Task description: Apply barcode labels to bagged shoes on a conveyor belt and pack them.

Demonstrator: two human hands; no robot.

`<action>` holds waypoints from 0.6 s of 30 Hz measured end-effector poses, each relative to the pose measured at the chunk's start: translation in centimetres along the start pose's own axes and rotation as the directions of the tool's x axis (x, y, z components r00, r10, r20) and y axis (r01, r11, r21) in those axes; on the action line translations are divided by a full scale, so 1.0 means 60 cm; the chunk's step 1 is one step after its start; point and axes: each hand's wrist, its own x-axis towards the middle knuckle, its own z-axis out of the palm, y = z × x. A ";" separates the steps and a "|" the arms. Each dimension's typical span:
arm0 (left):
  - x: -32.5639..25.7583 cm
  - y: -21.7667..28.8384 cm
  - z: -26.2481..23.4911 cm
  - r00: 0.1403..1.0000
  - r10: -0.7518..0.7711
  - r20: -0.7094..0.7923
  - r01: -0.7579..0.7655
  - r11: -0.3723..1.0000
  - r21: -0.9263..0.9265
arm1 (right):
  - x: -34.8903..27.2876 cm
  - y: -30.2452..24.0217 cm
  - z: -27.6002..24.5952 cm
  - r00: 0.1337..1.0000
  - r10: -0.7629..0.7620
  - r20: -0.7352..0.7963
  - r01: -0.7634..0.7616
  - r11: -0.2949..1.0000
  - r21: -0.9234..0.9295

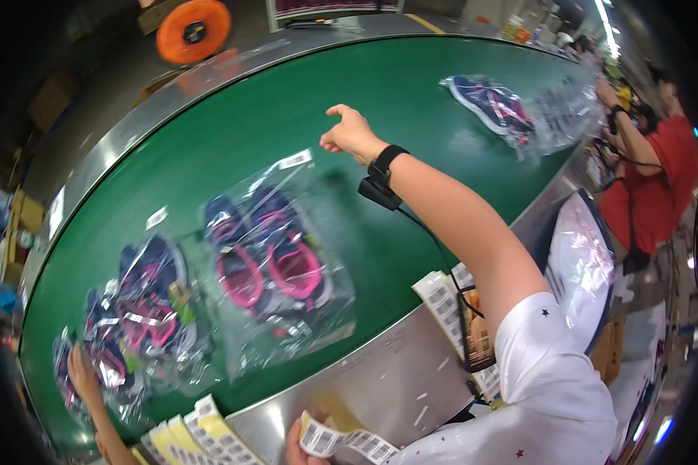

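Head view: green conveyor belt [411, 85] with steel rim carries clear-bagged navy-pink shoes [267, 260]. Right hand [350, 133] loosely curled, empty, over belt; left hand [301, 447] pinches barcode label strip [349, 442]. Orange reel [193, 29] on grey floor beyond.

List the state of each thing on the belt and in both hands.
Right hand: empty, open, stretched over the belt.
Left hand: gripping a label strip.
Near bagged shoes: flat, sealed in plastic.
Far bagged shoe: flat, in plastic.
Left bagged shoes: overlapping.
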 end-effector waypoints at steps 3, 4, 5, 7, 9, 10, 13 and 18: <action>-0.008 -0.002 0.006 0.998 -0.063 -0.006 0.063 0.993 0.102 | 0.068 0.041 -0.150 0.987 -0.006 -0.160 -0.020 0.986 -0.163; 0.006 0.001 0.018 0.996 -0.039 0.081 0.039 0.999 -0.001 | 0.109 0.077 -0.253 0.943 -0.210 -0.258 0.017 0.805 -0.594; 0.000 0.002 0.013 0.996 -0.078 0.034 0.078 0.997 0.007 | 0.110 0.083 -0.273 0.928 -0.257 -0.270 -0.042 0.647 -0.761; 0.005 0.018 0.017 0.986 -0.164 0.045 0.163 0.987 0.013 | 0.108 0.101 -0.350 0.928 -0.195 -0.318 -0.226 0.385 -0.895; -0.018 -0.026 -0.012 0.986 -0.165 -0.024 0.165 0.986 0.016 | 0.105 0.144 -0.444 0.856 -0.278 -0.435 -0.427 0.094 -0.899; -0.027 -0.037 -0.020 0.987 -0.161 -0.018 0.162 0.983 0.083 | 0.080 0.129 -0.465 0.883 -0.218 -0.416 -0.425 0.002 -0.905; -0.021 -0.062 -0.018 0.990 -0.125 -0.067 0.134 0.979 0.156 | 0.053 0.184 -0.612 0.934 -0.207 -0.292 -0.324 -0.145 -0.935; 0.022 -0.017 0.009 0.997 -0.065 -0.029 0.070 0.970 0.233 | 0.093 0.229 -0.661 0.945 -0.207 -0.254 -0.294 -0.196 -0.935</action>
